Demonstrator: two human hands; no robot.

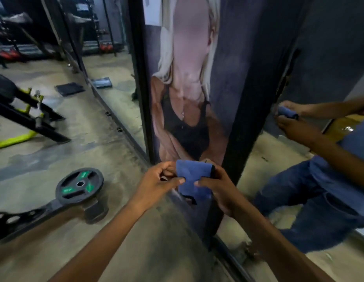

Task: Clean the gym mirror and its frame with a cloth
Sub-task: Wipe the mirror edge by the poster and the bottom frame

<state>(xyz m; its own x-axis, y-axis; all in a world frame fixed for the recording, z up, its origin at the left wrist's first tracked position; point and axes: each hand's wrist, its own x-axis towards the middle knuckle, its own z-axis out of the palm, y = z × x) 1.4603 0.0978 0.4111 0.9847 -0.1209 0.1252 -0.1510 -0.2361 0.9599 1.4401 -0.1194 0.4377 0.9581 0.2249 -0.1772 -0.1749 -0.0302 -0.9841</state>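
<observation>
A soft blue cloth with a dark edge (192, 179) sits just below the centre of the frame, held up between both hands in front of the foot of a tall printed poster panel (189, 82). The left hand (156, 183) pinches the cloth's left edge, thumb and curled fingers clamped on the fabric. The right hand (214, 186) grips the right edge, its thumb pressed on the front and its fingers wrapped behind. Just right of the cloth runs a black upright frame post (252, 98), touching the poster's right side. Beyond it, at the right of the frame, a wall mirror (329, 58) reflects the arms, the cloth and blue jeans. A second mirror (112, 64) stands at upper left. On the concrete floor (95, 129) at lower left lies a black weight plate with green markings (79, 183).
</observation>
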